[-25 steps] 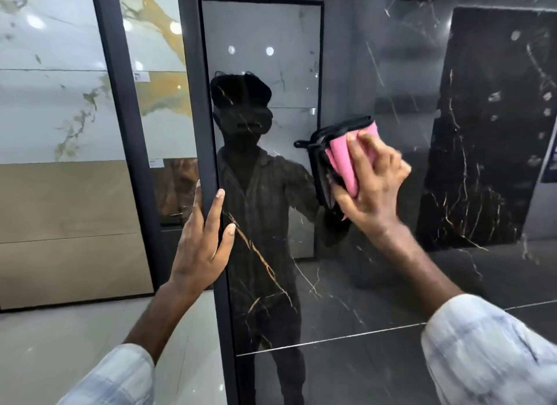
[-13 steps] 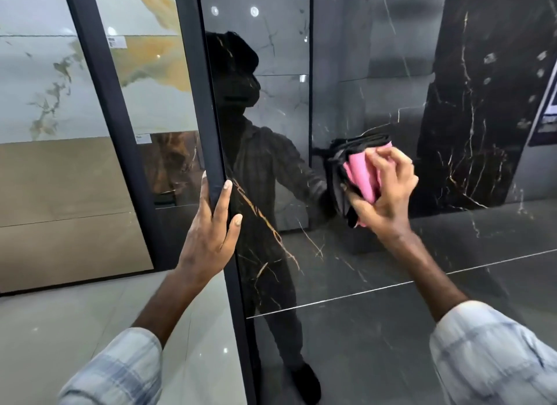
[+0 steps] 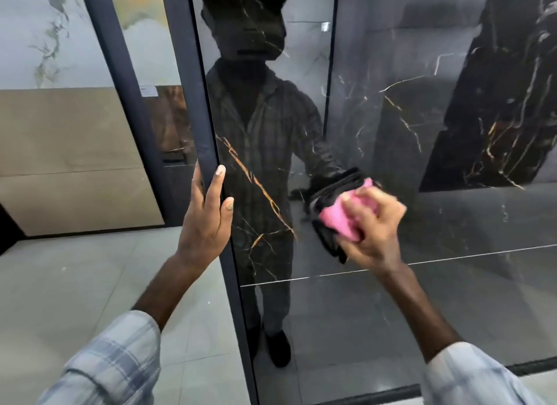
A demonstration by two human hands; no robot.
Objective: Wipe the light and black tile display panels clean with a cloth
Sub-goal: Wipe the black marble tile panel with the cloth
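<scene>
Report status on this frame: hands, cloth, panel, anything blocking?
Left hand flat on the dark frame edge. Right hand grips pink cloth pressed on black tile panel, above the joint line. Nothing in the way.

This is a tile showroom. Tall slabs stand upright in dark metal frames [image 3: 190, 88]. From 12 to 3 o'clock, a glossy black tile panel [image 3: 452, 299] with gold veins mirrors the room. At 10 o'clock are a light marble-look panel [image 3: 39, 27] and a beige panel [image 3: 60, 148]. At 11, a small label [image 3: 148, 91] sits beside a brown slab [image 3: 171, 118]. Pale floor tiles [image 3: 75, 284] lie at 8.
</scene>
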